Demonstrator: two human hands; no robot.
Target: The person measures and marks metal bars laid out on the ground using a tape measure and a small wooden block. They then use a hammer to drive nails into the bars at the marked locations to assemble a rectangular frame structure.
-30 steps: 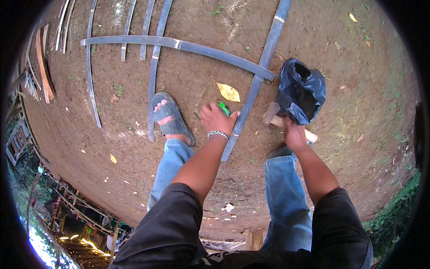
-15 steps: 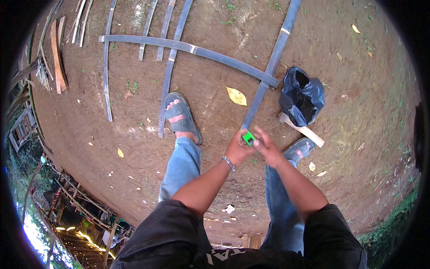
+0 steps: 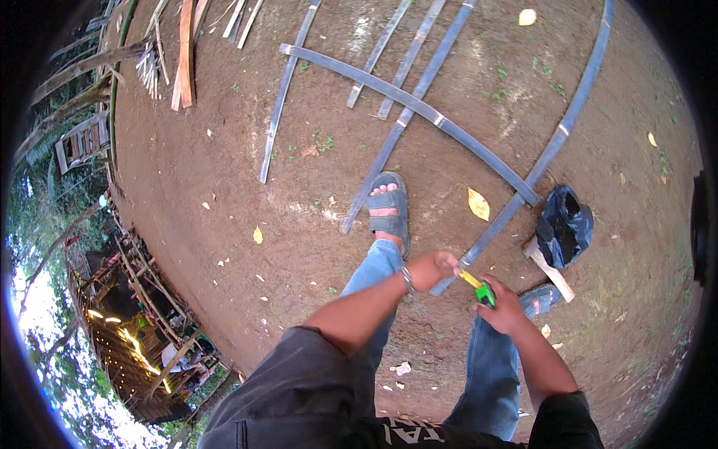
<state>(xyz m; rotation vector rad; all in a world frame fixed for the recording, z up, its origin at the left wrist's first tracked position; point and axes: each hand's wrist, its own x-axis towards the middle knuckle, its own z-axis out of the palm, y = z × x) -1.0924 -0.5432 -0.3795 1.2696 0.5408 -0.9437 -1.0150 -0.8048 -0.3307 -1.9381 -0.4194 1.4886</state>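
Note:
A green tape measure (image 3: 485, 295) is gripped in my right hand (image 3: 505, 308), low in front of me. A short length of its yellow blade (image 3: 470, 278) is drawn out toward my left hand (image 3: 436, 269). My left hand pinches the blade's free end between thumb and fingers. Just beneath the blade lies the near end of a long dark bamboo-like strip (image 3: 493, 226) on the ground. Across this strip, farther off, rests the end of another dark strip (image 3: 464, 136).
Beside my right sandal lie a black plastic bag (image 3: 565, 224) and a pale piece of wood (image 3: 550, 273). More dark strips (image 3: 280, 116) lie ahead, and reddish boards (image 3: 185, 60) at far left. Between my feet and the crossing strip lies a yellow leaf (image 3: 479, 203).
My hands have moved apart, and yellow blade now shows out of the tape measure. The tape measure has gone from the left hand's side into my right hand. The view has swung left.

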